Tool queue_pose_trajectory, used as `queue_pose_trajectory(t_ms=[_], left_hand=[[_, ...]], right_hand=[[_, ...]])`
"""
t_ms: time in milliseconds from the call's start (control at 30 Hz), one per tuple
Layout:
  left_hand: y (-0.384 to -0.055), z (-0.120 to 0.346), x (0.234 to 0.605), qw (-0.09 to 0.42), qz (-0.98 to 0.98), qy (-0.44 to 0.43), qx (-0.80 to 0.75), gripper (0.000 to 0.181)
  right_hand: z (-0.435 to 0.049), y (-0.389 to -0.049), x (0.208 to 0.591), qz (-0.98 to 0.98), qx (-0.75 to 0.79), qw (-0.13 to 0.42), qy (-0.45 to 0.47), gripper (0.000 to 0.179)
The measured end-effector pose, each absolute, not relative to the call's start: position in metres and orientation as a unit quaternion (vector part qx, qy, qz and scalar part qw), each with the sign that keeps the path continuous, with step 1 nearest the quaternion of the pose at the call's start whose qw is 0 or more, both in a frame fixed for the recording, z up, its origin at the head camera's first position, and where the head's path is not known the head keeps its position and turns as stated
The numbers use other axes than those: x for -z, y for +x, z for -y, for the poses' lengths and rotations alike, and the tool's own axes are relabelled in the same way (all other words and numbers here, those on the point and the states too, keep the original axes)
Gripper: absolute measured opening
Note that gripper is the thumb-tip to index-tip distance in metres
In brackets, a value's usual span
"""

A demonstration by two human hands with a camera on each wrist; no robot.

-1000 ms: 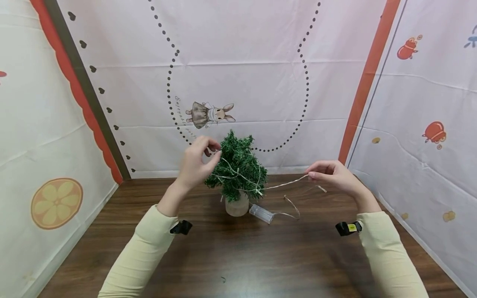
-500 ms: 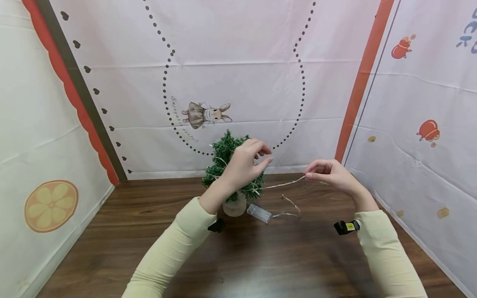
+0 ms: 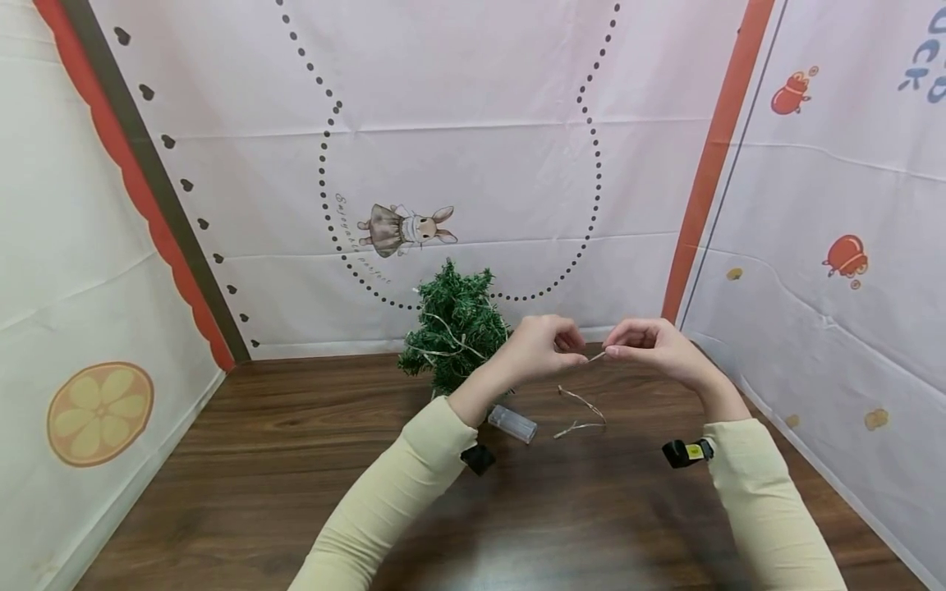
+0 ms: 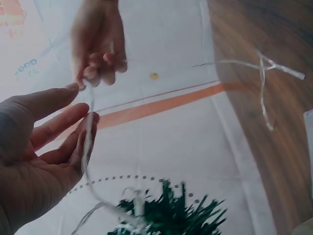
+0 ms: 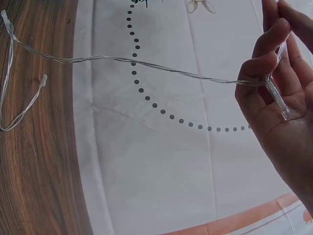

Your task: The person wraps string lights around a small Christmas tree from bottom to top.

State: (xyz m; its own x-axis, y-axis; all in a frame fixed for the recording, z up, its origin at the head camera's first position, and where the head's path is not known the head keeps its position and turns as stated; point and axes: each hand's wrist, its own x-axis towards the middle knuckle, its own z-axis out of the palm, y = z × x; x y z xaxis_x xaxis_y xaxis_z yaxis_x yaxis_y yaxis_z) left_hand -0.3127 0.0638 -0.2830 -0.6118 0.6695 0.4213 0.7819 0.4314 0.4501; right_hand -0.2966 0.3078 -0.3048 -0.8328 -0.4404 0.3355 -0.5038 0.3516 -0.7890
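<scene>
A small green artificial Christmas tree (image 3: 452, 316) stands near the back wall, with a thin string of fairy lights (image 3: 448, 328) draped over its branches. To its right my right hand (image 3: 654, 349) pinches the light wire between thumb and fingertips. In the right wrist view a clear bulb (image 5: 279, 100) lies against that palm, and twisted wire (image 5: 161, 67) trails off leftward. My left hand (image 3: 543, 349) reaches across the tree's front, its fingertips close to the right ones. In the left wrist view the wire passes along its fingertips, with thumb and fingers apart.
A clear plastic battery box (image 3: 512, 423) lies on the brown wooden table (image 3: 296, 460), right of the tree's base. Part of the light string (image 3: 584, 402) curls on the table beside it. Printed cloth walls (image 3: 473, 164) enclose the back and both sides.
My left hand has swung from the tree's left side across its front to meet the right hand at the wire. My right hand keeps its pinch, nearly still.
</scene>
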Motion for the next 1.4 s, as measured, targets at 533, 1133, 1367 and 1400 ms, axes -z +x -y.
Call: queue_pose_trajectory(t_ms=[533, 1133, 1367, 1400], left_hand=[[-0.311, -0.074, 0.294, 0.075, 0.852, -0.385, 0.347, 0.006], [-0.314, -0.055, 0.287, 0.081, 0.837, -0.312, 0.442, 0.005], [-0.311, -0.044, 0.272, 0.088, 0.837, -0.302, 0.448, 0.008], [-0.311, -0.042, 0.268, 0.091, 0.837, -0.300, 0.450, 0.008]], right_hand=[[-0.308, -0.296, 0.305, 0.823, -0.485, 0.030, 0.294, 0.015], [-0.320, -0.297, 0.319, 0.816, -0.497, 0.023, 0.294, 0.020], [-0.328, -0.292, 0.325, 0.829, -0.499, 0.019, 0.252, 0.024], [-0.330, -0.291, 0.326, 0.833, -0.497, 0.022, 0.243, 0.024]])
